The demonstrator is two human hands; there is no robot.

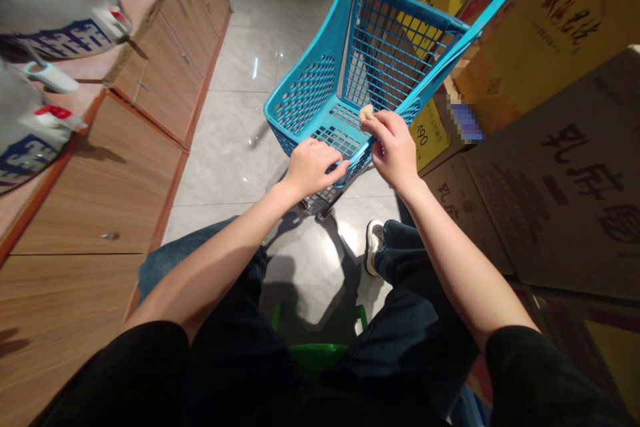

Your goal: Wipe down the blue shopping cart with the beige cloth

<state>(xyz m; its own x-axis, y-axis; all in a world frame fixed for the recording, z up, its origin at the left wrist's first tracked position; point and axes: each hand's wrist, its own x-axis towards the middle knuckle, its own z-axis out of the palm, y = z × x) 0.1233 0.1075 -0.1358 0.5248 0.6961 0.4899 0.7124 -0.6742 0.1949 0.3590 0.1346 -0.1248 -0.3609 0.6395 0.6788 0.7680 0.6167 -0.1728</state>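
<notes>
A blue plastic shopping cart (345, 110) with lattice sides stands in front of me. My left hand (313, 165) rests over the cart's near rim, its fingers curled over the edge toward the inside and its thumb pointing right. Above the near right corner of the cart, my right hand (395, 149) pinches a small crumpled beige cloth (367, 113) between thumb and fingers. The cloth hangs over the basket side of the rim; whether it touches the plastic I cannot tell.
Wooden cabinets (165, 60) line the left, with large white-and-blue jars (55, 7) on top. Cardboard boxes (565, 180) and a yellow price card (430, 135) crowd the right. A green stool (317, 355) shows between my legs on the tiled floor (235, 113).
</notes>
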